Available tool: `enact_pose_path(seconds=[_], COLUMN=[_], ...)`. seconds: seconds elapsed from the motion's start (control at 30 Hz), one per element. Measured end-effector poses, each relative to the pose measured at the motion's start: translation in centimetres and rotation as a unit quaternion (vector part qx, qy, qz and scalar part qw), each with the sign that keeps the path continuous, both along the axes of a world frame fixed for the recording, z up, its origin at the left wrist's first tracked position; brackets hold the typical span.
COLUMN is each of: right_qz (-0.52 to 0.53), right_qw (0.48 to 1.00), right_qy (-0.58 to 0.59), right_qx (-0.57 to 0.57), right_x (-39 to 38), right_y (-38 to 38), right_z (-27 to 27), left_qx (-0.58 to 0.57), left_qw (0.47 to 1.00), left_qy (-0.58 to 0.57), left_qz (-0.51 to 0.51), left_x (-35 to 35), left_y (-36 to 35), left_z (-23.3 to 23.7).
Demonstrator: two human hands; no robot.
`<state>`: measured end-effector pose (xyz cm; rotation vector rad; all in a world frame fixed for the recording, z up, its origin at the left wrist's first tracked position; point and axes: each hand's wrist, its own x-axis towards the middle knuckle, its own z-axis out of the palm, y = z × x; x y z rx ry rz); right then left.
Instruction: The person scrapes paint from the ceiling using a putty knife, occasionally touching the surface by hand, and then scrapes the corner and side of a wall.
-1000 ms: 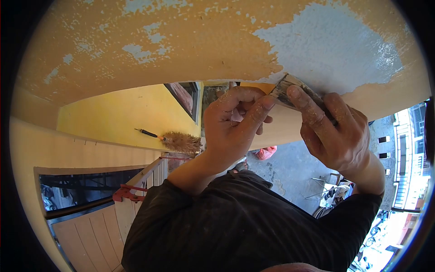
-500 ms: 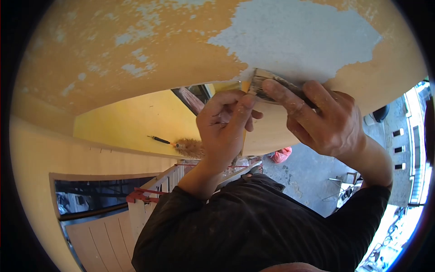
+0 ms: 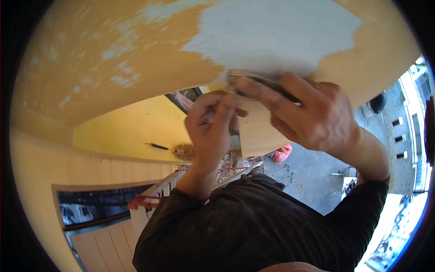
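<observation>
A worn, paint-smeared scraper [image 3: 233,78] lies against the peeling painted surface overhead, slightly blurred. My right hand [image 3: 319,113] grips it, with the index and middle fingers stretched along its face. Below its left end, my left hand [image 3: 210,120] is closed, thumb and index fingertip pinched at the scraper's near corner. The exact contact there is hard to see. Just above the scraper is a large pale grey-white patch [image 3: 276,34] with ragged edges. Orange-yellow paint [image 3: 167,59] borders it on the left, flecked with white spots.
A ladder with a red bracket [image 3: 144,201] stands below left. A brush-like duster with a dark handle [image 3: 158,146] is by the yellow wall. On the grey floor [image 3: 306,177] far below is a pink bag [image 3: 282,153]. A dark bucket [image 3: 377,103] stands at the right.
Both hands and the scraper have shifted left in the view, and the pale patch has shifted the same way as the camera turned slightly. The grip on the scraper looks the same.
</observation>
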<state>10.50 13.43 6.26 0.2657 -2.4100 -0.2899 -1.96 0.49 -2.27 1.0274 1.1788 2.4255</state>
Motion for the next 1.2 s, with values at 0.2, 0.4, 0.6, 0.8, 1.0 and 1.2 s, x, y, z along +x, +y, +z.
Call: enact_pose_path(seconds=[0.2,0.4,0.6,0.8,1.0,1.2], right_qz=[-0.017,0.015,-0.004,-0.006,-0.031,-0.003], right_qw=[1.0,0.999,0.999,0.997,0.998,0.999], right_qy=[0.005,0.025,0.014,-0.013,0.011,-0.033], right_qx=[0.011,0.015,-0.037,-0.08,-0.051,-0.015], right_x=[0.3,0.7,1.0,0.9,0.0,0.0], right_y=[-0.1,0.2,-0.2,-0.5,-0.8,-1.1], right_z=[-0.4,-1.2,-1.1,-1.0,-1.5,-0.7], left_qx=[0.01,-0.039,-0.074,-0.066,-0.021,-0.004], left_qw=[0.999,0.996,0.995,0.997,0.999,0.998], left_qy=[0.0,0.032,0.045,0.013,-0.002,-0.004], left_qz=[0.052,0.067,0.053,0.025,0.032,0.058], left_x=[0.6,1.0,1.1,0.6,0.0,0.1], left_y=[-0.3,-1.0,-0.6,-0.5,-0.4,-1.3], left_z=[-0.4,-0.8,0.5,0.4,-0.3,-1.8])
